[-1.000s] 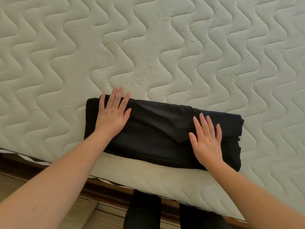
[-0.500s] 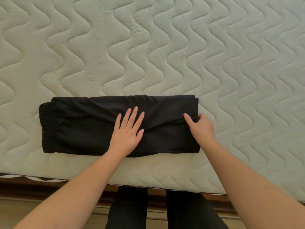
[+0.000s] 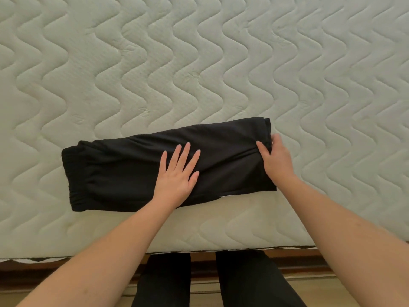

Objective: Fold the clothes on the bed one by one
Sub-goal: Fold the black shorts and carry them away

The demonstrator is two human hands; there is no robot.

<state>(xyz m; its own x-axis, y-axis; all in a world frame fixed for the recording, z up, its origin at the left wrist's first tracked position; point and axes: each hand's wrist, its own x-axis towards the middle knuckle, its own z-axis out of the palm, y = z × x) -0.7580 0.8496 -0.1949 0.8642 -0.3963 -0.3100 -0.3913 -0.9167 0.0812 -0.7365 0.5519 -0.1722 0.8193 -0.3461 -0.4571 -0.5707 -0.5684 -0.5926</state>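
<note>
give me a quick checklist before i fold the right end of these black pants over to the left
1. Left hand flat on the middle of the black pants, pinning them: ok.
2. Right hand pinching the right end: ok.
3. Elastic waistband lying flat at the left end: ok.
4. Layers at the right end lined up: not ok, edges stagger slightly.
5. Bare mattress around the pants: ok.
6. Underside layers smooth: cannot tell.
</note>
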